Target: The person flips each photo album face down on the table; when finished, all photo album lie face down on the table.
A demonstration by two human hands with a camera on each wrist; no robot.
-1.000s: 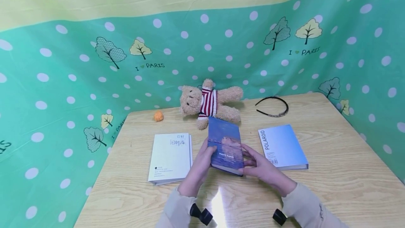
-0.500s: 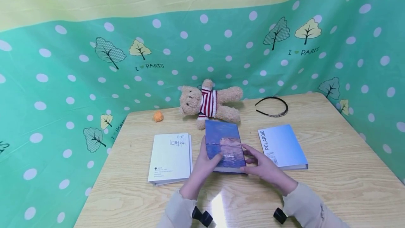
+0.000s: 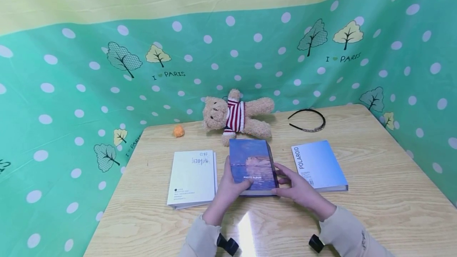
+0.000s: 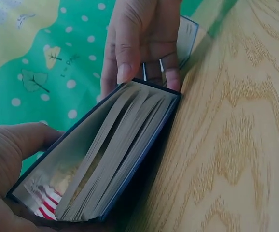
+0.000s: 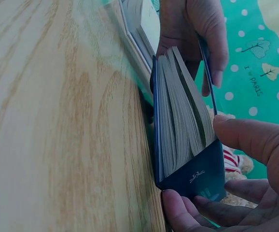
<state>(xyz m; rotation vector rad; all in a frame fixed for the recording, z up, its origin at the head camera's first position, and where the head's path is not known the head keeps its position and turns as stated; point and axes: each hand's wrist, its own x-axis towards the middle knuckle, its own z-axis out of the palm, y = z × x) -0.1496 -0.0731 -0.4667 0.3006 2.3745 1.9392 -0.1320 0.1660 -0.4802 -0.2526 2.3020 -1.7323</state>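
Observation:
A blue photo album with a painted seascape cover is held low over the middle of the table, cover up. My left hand grips its left side, thumb on the front cover. At the opposite side my right hand pinches the spine; in the right wrist view the thumb sits at the spine's top edge, with fingers at its lower edge. From the left wrist view the album shows its page ends, and the front cover stands slightly away from them. Whether its underside touches the table, I cannot tell.
A white album lies to the left, and a pale blue POLAROID album to the right. Behind are a teddy bear on its side, a black headband and a small orange ball. A green curtain borders the table.
The photo album has shifted slightly left and toward me and turned straighter, its near edge level. My left thumb slid across the cover; the right hand has hardly moved.

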